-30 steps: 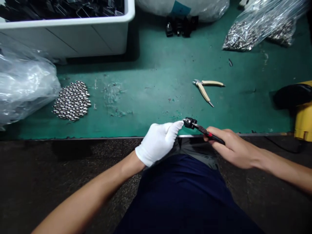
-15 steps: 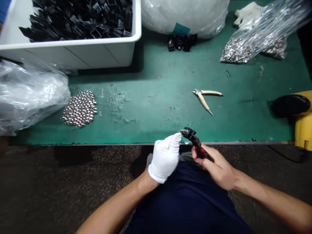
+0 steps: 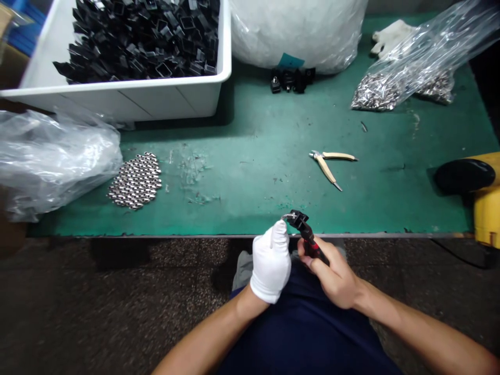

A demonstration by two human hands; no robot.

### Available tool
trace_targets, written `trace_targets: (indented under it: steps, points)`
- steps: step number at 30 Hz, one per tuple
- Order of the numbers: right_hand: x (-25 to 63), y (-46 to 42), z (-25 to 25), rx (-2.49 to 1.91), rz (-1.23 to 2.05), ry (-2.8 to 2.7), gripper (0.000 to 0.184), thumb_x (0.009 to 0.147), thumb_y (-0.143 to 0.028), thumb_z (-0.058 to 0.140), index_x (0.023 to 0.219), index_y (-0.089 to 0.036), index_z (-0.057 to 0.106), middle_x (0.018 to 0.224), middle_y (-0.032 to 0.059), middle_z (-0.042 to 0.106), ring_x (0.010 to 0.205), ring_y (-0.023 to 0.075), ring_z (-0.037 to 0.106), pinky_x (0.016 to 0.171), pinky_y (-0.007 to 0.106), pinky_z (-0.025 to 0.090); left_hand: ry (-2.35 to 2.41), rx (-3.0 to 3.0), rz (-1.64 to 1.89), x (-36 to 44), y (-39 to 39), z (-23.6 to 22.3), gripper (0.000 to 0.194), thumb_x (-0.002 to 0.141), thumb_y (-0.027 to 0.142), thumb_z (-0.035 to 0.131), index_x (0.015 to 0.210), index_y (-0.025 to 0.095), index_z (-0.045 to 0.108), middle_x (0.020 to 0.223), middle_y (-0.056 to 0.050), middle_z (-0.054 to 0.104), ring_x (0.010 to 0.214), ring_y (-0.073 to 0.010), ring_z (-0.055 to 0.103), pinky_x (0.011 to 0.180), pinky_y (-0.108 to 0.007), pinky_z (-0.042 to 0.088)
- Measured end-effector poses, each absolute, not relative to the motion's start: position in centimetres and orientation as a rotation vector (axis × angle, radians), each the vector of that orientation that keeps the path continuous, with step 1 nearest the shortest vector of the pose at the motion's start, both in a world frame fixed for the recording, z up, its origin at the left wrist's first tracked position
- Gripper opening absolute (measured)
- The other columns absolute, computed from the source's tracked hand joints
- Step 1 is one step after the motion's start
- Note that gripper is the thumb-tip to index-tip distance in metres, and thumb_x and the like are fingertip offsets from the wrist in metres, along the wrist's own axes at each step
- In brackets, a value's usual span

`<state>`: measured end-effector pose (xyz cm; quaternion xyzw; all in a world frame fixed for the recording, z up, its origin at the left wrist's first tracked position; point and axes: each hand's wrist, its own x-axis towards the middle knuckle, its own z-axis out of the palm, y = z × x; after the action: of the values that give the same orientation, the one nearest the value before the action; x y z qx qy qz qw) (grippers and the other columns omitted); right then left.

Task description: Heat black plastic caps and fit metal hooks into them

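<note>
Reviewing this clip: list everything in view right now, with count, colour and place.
tub: one, white, back left of bench
square parts: many, black, in the tub
plastic bag: one, clear, left end of bench
metal pieces: many, silver, laid in a patch on the mat
green mat: one, green, covering the bench
sack: one, white, back centre
small parts: a few, black, in front of the sack
bag of metal pieces: one, clear and silver, back right
spare glove: one, white, back right
tan pliers: one pair, tan and silver, on the mat
machine: one, yellow and black, right edge
black part: one, black, in the red-and-black pliers
left hand: white-gloved, fingertips at the black part
right hand: bare, gripping the red-and-black pliers
</note>
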<state>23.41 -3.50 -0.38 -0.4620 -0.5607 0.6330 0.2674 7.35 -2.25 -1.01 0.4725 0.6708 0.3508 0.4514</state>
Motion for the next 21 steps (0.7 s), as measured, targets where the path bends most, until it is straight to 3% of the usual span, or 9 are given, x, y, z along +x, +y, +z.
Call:
trace_targets:
  steps: [5,8,12,15,21]
  points:
    - [22.5,-3.6,-1.0,-1.268,1.646,-1.555,0.011,0.096,-0.023,0.04,0.095,-0.02,0.05,0.079,0.0006,0.05,0.07,0.0171,0.045,0.065,0.029,0.036,1.753,1.185,0.84,7.9,-2.7,-1.7,0.046,0.104,0.041,0.029,0.063,0.025,0.042,0.052,0.001,0.048,0.047,-0.014,0.044,0.045,-0.029,0.039]
    - [23.1,-2.9,-1.1,-1.312,1.625,-1.642,0.01,0.096,-0.022,0.039,0.094,-0.02,0.049,0.077,-0.0003,0.048,0.068,0.0166,0.044,0.065,0.029,0.037,1.767,1.3,0.804,7.1,-2.1,-1.7,0.048,0.104,0.039,0.029,0.064,0.023,0.05,0.054,-0.001,0.054,0.048,-0.0142,0.049,0.048,-0.028,0.043]
    - [25.3,-1.5,-0.1,-1.38,1.612,-1.857,0.008,0.094,-0.018,0.043,0.094,-0.02,0.05,0.079,-0.0007,0.052,0.071,0.0166,0.047,0.069,0.029,0.037,1.542,1.612,0.722,4.3,-0.5,-0.7,0.041,0.103,0.034,0.037,0.087,0.017,0.071,0.075,-0.005,0.073,0.065,-0.0169,0.067,0.067,-0.029,0.053]
    - [27.2,-0.6,1.2,-1.445,1.598,-2.055,0.009,0.094,-0.015,0.044,0.096,-0.021,0.051,0.079,-0.0009,0.055,0.07,0.017,0.048,0.068,0.029,0.036,1.386,1.766,0.529,2.4,0.8,0.9,0.041,0.104,0.034,0.037,0.101,0.017,0.074,0.091,-0.008,0.078,0.08,-0.0192,0.072,0.078,-0.03,0.054]
    - [30.0,0.4,3.0,-1.607,1.437,-2.435,0.009,0.088,-0.016,0.051,0.095,-0.022,0.049,0.082,0.0025,0.058,0.07,0.021,0.049,0.063,0.031,0.028,1.149,1.895,0.11,1.1,2.8,2.8,0.042,0.103,0.034,0.035,0.094,0.018,0.073,0.07,-0.002,0.07,0.065,-0.017,0.064,0.063,-0.026,0.048]
